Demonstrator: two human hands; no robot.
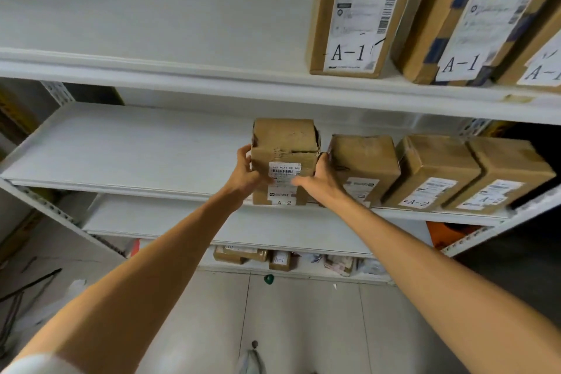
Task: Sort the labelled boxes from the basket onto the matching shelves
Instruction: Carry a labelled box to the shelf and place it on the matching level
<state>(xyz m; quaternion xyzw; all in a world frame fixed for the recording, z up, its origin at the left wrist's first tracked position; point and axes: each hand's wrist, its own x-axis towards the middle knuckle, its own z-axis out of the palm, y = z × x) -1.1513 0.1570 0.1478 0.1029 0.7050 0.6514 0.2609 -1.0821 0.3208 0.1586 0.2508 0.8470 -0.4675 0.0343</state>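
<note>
The A-2 box [283, 146] stands upright at the front edge of the middle shelf [121, 149], label outward. It sits just beside the row of A-2 boxes [434, 167] at its three o'clock. By judgement it is being set into its matching row. A-1 boxes [355, 18] occupy the upper shelf [151, 70] at one o'clock. Both arms reach up and forward, nearly straight. The left hand [247, 173] clasps the box's nine o'clock side. The right hand [321, 181] clasps the three o'clock side, thumb across the label.
</note>
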